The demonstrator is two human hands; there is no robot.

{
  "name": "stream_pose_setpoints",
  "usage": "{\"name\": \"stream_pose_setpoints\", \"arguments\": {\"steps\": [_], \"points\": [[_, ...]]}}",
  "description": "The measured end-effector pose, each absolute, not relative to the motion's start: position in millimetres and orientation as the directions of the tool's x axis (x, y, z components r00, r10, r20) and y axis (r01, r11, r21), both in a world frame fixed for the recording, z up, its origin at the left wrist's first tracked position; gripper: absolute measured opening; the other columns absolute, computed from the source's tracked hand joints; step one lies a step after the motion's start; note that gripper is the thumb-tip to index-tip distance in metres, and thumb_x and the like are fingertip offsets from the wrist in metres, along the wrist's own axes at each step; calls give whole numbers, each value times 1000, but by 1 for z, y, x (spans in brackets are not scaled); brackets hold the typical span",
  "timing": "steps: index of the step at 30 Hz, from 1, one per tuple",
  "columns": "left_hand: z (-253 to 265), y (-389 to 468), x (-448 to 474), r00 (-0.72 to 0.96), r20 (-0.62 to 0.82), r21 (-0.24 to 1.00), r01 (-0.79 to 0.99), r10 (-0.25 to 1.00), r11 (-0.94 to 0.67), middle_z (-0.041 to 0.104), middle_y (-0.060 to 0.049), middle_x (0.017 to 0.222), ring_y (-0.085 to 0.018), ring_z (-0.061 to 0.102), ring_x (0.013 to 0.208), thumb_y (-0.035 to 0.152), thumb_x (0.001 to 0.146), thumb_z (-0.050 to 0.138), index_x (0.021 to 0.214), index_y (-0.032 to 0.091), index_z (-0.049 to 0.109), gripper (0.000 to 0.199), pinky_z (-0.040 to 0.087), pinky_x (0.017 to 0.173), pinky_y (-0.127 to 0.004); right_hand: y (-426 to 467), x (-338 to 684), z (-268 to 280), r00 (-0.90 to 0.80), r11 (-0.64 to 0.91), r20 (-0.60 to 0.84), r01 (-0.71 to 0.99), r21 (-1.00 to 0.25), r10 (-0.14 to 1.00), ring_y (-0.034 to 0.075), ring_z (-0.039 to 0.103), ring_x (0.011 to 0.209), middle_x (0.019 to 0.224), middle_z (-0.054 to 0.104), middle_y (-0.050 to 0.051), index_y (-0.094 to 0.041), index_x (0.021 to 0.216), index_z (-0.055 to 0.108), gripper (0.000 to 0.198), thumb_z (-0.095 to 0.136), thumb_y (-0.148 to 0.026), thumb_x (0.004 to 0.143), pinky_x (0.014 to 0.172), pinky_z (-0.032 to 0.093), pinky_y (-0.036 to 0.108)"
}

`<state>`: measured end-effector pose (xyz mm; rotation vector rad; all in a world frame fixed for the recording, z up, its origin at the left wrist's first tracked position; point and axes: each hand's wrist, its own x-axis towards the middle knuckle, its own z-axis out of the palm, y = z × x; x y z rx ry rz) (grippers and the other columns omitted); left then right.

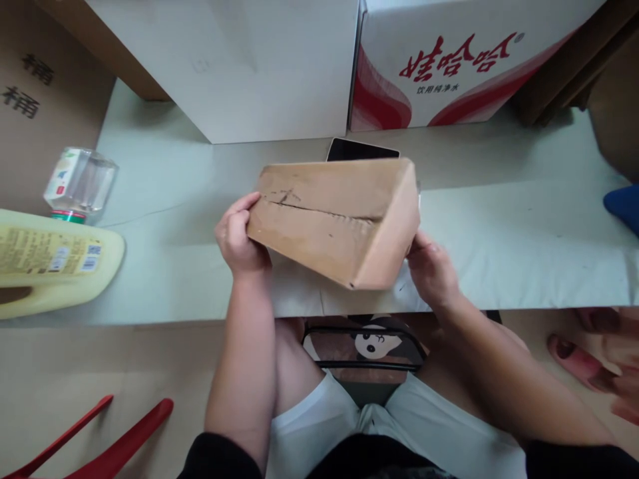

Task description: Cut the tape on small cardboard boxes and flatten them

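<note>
A brown cardboard box (319, 219) is held up over the front part of the table, tilted, with a seam running along the face turned toward me. My left hand (243, 236) grips its left end, fingers partly behind the edge. At the lower right corner my right hand (432, 269) holds the box, its fingertips hidden behind it. Just behind the box, a dark-screened phone or tablet (363, 150) lies on the table, partly covered from view.
On the pale-covered table (499, 253) stand a large white box (279, 73) and a red-and-white box (449, 86) at the back. A clear bottle (84, 179) and a yellow jug (54, 263) lie at left. Red chair legs (124, 439) show below; a blue object (622, 206) is at right.
</note>
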<state>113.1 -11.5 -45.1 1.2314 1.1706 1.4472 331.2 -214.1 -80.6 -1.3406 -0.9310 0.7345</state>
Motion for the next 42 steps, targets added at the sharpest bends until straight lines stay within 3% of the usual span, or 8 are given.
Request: {"name": "stream_pose_setpoints", "arguments": {"steps": [8, 15, 23, 30, 33, 36, 38, 42], "points": [[-61, -29, 134, 9, -145, 989, -21, 989, 145, 48, 3, 62, -12, 47, 60, 39, 80, 64, 61, 20, 50, 30, 37, 54, -25, -209, 323, -77, 209, 166, 295, 477, -863, 932, 27, 23, 162, 173, 26, -2, -38, 162, 31, 69, 51, -58, 99, 134, 22, 53], [-72, -45, 144, 336, -77, 991, 127, 939, 36, 74, -9, 89, -25, 71, 97, 75, 92, 47, 94, 18, 73, 62, 57, 82, -38, -199, 340, -94, 244, 96, 186, 339, -936, 952, 26, 19, 163, 175, 18, 2, -34, 167, 13, 83, 46, -66, 97, 135, 18, 52], [-46, -56, 137, 729, -438, 893, 289, 526, 344, 77, -13, 102, -20, 75, 70, 76, 83, 59, 104, 15, 71, 66, 49, 51, -26, -211, 347, -78, 392, 230, 462, 509, -829, 795, 32, 27, 160, 167, 37, 0, -39, 155, 42, 68, 42, -70, 95, 130, 27, 58], [-34, -53, 127, 688, -709, 705, 681, 155, 198, 78, -11, 85, -16, 68, 52, 39, 85, 62, 74, 16, 73, 28, 49, 49, -28, -224, 342, -64, 410, 195, 567, 662, -724, 715, 36, 55, 136, 142, 59, 7, -32, 119, 69, 45, 43, -58, 93, 119, 42, 61], [-36, -48, 118, 699, -461, 881, 435, 547, 187, 68, -7, 60, -16, 61, 48, 38, 84, 57, 63, 18, 66, 31, 50, 49, -31, -221, 333, -64, 284, 262, 565, 669, -696, 775, 38, 54, 137, 148, 54, 5, -33, 119, 67, 39, 52, -54, 89, 117, 43, 63], [-41, -50, 117, 227, 228, 970, 27, 947, -240, 60, -2, 64, -16, 65, 66, 43, 89, 56, 73, 21, 63, 28, 57, 66, -35, -218, 326, -64, 224, 329, 571, 631, -702, 790, 36, 48, 145, 159, 44, 1, -36, 127, 61, 40, 53, -48, 90, 121, 38, 63], [-43, -55, 124, 1, 582, 813, 18, 813, -582, 65, -4, 87, -21, 68, 96, 45, 91, 56, 89, 22, 66, 25, 58, 92, -43, -218, 324, -64, 187, 347, 548, 600, -721, 815, 36, 44, 148, 162, 42, 1, -36, 129, 60, 41, 52, -48, 90, 122, 37, 63], [-42, -73, 141, 156, 847, 501, 87, 508, -861, 66, -5, 115, -26, 62, 120, 44, 92, 50, 106, 28, 65, 25, 47, 112, -53, -219, 323, -64, 154, 312, 480, 583, -750, 864, 37, 40, 151, 162, 41, 4, -33, 125, 62, 42, 53, -53, 90, 122, 37, 64]]}}
